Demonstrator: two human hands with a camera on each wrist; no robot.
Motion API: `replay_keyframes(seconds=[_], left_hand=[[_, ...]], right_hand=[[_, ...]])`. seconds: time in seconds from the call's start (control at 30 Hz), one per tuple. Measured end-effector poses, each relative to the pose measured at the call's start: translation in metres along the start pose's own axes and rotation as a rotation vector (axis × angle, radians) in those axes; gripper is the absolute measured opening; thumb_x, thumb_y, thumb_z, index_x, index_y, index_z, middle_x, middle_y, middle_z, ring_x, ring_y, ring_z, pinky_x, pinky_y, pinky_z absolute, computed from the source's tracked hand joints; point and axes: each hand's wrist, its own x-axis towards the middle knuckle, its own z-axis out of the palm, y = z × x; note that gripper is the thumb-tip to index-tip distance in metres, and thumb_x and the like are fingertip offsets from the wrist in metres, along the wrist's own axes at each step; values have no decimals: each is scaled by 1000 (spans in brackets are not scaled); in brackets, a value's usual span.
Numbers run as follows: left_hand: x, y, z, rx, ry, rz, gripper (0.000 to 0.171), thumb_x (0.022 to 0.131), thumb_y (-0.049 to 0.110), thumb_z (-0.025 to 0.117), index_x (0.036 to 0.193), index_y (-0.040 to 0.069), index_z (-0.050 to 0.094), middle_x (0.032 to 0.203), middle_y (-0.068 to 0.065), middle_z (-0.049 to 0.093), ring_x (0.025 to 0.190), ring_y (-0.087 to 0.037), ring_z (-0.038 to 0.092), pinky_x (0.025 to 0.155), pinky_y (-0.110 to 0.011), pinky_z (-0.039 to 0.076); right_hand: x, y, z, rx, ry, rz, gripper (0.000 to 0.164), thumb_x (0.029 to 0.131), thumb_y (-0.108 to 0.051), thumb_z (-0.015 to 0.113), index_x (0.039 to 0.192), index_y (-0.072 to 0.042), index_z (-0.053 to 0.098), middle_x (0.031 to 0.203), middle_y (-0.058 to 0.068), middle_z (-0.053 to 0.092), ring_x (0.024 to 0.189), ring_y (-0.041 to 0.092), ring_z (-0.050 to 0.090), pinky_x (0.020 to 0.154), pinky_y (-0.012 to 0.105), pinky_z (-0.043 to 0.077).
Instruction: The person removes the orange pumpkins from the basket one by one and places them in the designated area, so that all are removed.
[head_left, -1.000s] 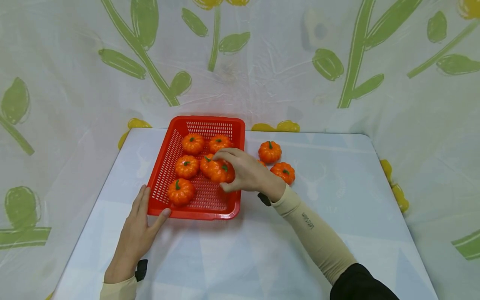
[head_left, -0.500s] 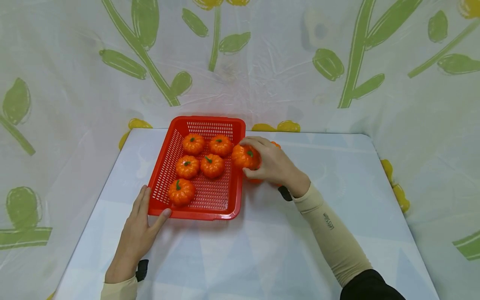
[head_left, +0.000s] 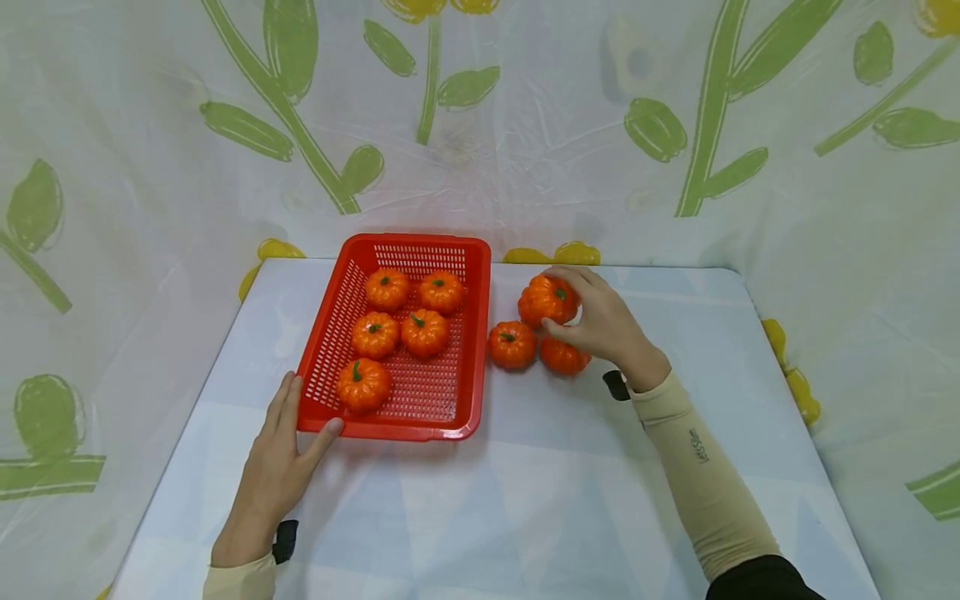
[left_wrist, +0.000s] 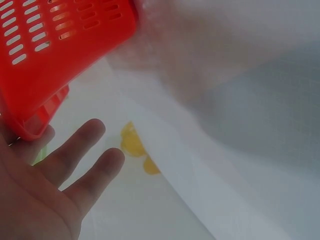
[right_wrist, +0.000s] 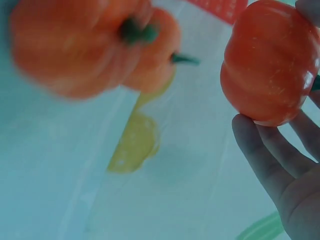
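Between the thumb and fingers of my right hand (head_left: 600, 323) is a small orange pumpkin (head_left: 548, 301) with a green stem. The right wrist view shows fingertips (right_wrist: 245, 127) against the pumpkin's (right_wrist: 270, 62) glossy side. Just below it in the head view, another pumpkin (head_left: 564, 358) is partly covered by the hand, and one more pumpkin (head_left: 512, 345) sits to its left. My left hand (head_left: 272, 467) touches the near left corner of a red slotted basket (head_left: 480, 392), fingers straight along its side and thumb at the front rim. Inside the basket (left_wrist: 60, 45) lie several pumpkins (head_left: 363, 385).
A pale patterned table (head_left: 465, 517) bears everything, the basket left of middle near its back edge. Behind and on both sides hangs a whitish sheet (head_left: 555, 133) printed with green leaves and yellow flowers.
My right hand has carried its pumpkin from over the basket rightward across the rim to above the loose pumpkins on the table. The left hand has stayed at the basket corner.
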Motion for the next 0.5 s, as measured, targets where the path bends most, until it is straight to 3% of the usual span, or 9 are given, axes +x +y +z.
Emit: replay_keyframes(seconds=[0.3,0.5], left_hand=[[-1,-1,1,-8,5,9,94,98,47,64,165,19,5,170,-7,7,145,-49,28,102,-76,34],[0,0,1,-5,8,13,94,98,48,64,165,17,6,170,-8,7,145,-49,29,102,-76,34]], right_hand=[[-18,36,-16,-53,44,83,69,81,-25,86,140,-6,56,142,13,55,131,34,50,109,55,43],[-28,56,-21,-71,23,223,67,84,-26,84,141,-5,55,143,17,52,131,38,48,108,58,42]])
